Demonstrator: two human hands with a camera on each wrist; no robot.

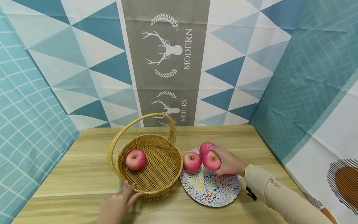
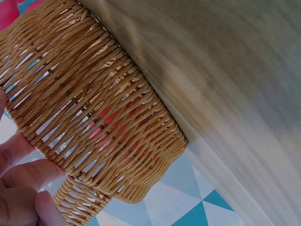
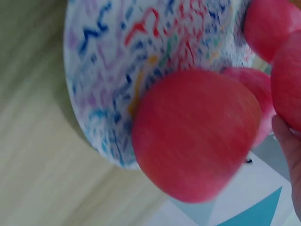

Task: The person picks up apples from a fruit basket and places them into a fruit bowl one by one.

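Note:
My right hand (image 1: 227, 161) grips a pink-red apple (image 1: 211, 161) over the round plate (image 1: 208, 199), which has a colourful squiggle pattern. In the right wrist view the held apple (image 3: 288, 80) shows at the right edge, a fingertip against it. On the plate are an apple (image 1: 192, 162) at the left, another (image 1: 206, 147) at the back, and a third (image 3: 195, 134) mostly hidden under my hand in the head view. My left hand (image 1: 115, 203) touches the near-left rim of a wicker basket (image 1: 156, 194), fingertips right at the edge. One apple (image 1: 136, 160) sits inside the basket, at its left.
The basket's tall arched handle (image 1: 123, 133) rises from the left side to the back. Everything stands on a wooden table (image 1: 75, 174). A patterned cloth backdrop (image 1: 112, 62) closes off the back, with blue cloths (image 1: 307, 87) along the sides.

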